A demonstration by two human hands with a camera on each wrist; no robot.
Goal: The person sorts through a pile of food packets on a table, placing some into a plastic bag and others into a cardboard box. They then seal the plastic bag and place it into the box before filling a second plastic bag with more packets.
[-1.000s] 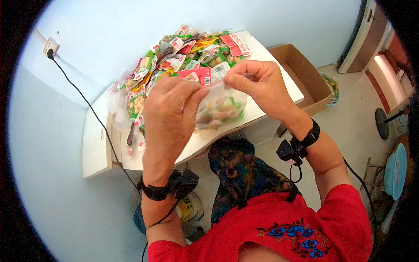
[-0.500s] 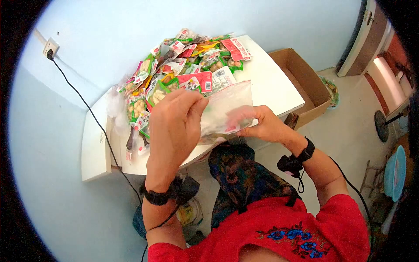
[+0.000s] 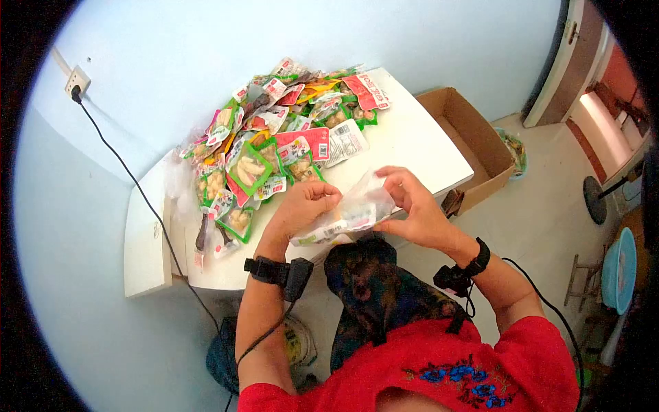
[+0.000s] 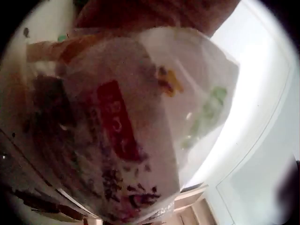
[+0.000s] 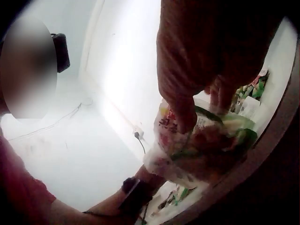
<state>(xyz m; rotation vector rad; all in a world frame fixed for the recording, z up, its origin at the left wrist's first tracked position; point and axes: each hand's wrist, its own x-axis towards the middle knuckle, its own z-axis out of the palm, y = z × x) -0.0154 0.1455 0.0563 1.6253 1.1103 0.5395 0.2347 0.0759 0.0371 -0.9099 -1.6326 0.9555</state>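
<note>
A translucent plastic bag (image 3: 364, 204) with small printed snack packets inside is held between both hands, low over the table's near edge. My left hand (image 3: 299, 207) pinches the bag's left side between thumb and curled fingers. At the opposite side my right hand (image 3: 424, 214) grips it, with the thumb low and the fingers higher up. In the left wrist view the bag (image 4: 140, 117) fills most of the frame, a red label showing through the film. Green-edged packets show through the bag (image 5: 187, 159) in the right wrist view.
A heap of snack packets (image 3: 250, 168) covers the back and left of the white table (image 3: 412, 147). A cardboard box (image 3: 473, 137) stands on the floor beyond its right end. A black cable (image 3: 144, 178) runs down from the wall socket (image 3: 78, 81) past the table's left side.
The bag has come down toward the body and tilted flatter. My right hand left its top edge and now grips lower on the right side; my left hand moved down with it.
</note>
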